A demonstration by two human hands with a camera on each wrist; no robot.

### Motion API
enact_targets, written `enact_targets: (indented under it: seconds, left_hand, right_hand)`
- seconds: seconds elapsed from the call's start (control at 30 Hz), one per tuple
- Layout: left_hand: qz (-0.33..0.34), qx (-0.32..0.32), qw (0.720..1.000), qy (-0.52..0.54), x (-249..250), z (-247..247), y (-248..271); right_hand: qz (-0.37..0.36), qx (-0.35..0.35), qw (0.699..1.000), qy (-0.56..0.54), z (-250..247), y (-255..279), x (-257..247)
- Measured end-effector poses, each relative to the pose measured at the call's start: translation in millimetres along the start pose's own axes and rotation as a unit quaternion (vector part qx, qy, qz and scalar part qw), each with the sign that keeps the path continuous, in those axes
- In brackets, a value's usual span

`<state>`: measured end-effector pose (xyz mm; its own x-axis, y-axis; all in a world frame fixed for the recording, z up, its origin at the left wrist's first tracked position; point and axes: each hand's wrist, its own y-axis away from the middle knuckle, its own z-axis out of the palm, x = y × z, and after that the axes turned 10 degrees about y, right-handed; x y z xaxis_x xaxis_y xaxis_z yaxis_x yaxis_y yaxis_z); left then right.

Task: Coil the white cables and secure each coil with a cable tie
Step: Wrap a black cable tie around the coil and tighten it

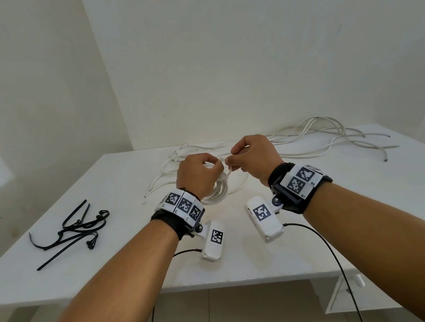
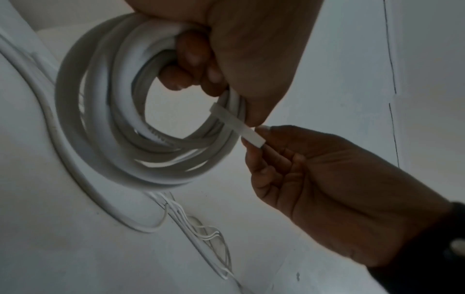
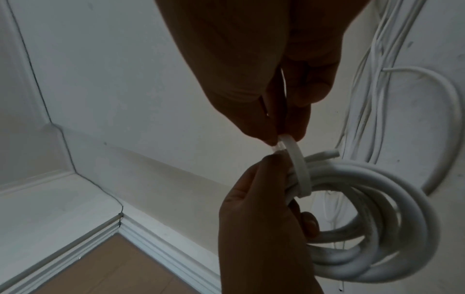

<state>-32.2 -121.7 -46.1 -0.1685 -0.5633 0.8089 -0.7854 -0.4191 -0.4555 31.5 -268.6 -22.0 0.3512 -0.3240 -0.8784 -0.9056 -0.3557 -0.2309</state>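
Observation:
My left hand (image 1: 202, 170) holds a coil of white cable (image 1: 218, 194) just above the white table (image 1: 350, 213), with its fingers curled through the loops (image 2: 191, 65). A white cable tie (image 2: 237, 125) is wrapped round one side of the coil (image 3: 382, 228). My right hand (image 1: 239, 158) pinches the tie's free end (image 3: 298, 165) between thumb and fingertips (image 2: 261, 143), close against my left thumb. A short cut end of cable sticks out beside the tie.
Several loose white cables (image 1: 314, 140) lie tangled along the back of the table and behind my hands. A bunch of black cable ties (image 1: 77, 227) lies at the left. Thin black leads (image 1: 322, 241) hang from the wrist cameras over the front edge.

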Motion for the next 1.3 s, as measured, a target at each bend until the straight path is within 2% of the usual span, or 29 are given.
enact_targets:
  seconds: [0.17, 0.27, 0.33, 0.43, 0.57, 0.63, 0.77, 0.9, 0.97, 1.07, 1.13, 1.3]
  left_hand:
    - [0.062, -0.024, 0.998, -0.002, -1, 2, 5]
    - [0.049, -0.006, 0.998, 0.038, 0, -1, 2]
    - [0.038, 0.003, 0.997, 0.067, -1, -2, -1]
    - [0.047, -0.011, 0.995, 0.091, -1, -1, 1]
    - [0.061, -0.036, 0.987, 0.146, 3, 1, 6]
    - [0.054, -0.038, 0.982, 0.175, 4, 0, 7]
    - [-0.009, -0.038, 0.968, 0.247, 6, -1, 8]
    - [-0.03, -0.057, 0.959, 0.276, 12, 2, 10]
    - [-0.035, -0.062, 0.959, 0.275, 11, 3, 11]
    - [-0.045, -0.072, 0.955, 0.285, 3, 2, 18]
    - [-0.052, -0.078, 0.95, 0.297, -2, 0, 23]
    - [-0.056, -0.072, 0.948, 0.306, -6, 2, 23]
  right_hand:
    - [0.024, -0.003, 0.997, -0.071, -1, 4, 1]
    - [0.045, -0.063, 0.992, -0.103, 1, 7, -1]
    - [0.048, -0.106, 0.992, -0.051, 0, 10, -2]
    - [0.035, -0.096, 0.995, 0.016, -5, 9, -3]
    - [0.066, -0.107, 0.992, -0.032, -11, 7, -4]
    - [0.061, -0.114, 0.991, -0.037, -9, 7, -5]
    - [0.06, -0.108, 0.992, 0.002, -10, 5, -9]
    - [0.059, -0.165, 0.979, -0.1, -13, 2, -9]
    - [0.057, -0.15, 0.983, -0.094, -13, 0, -12]
    - [0.085, -0.048, 0.99, -0.103, -24, -9, -13]
    - [0.102, -0.03, 0.987, -0.121, -41, -15, -11]
    - [0.064, -0.225, 0.972, 0.025, -44, -4, -15]
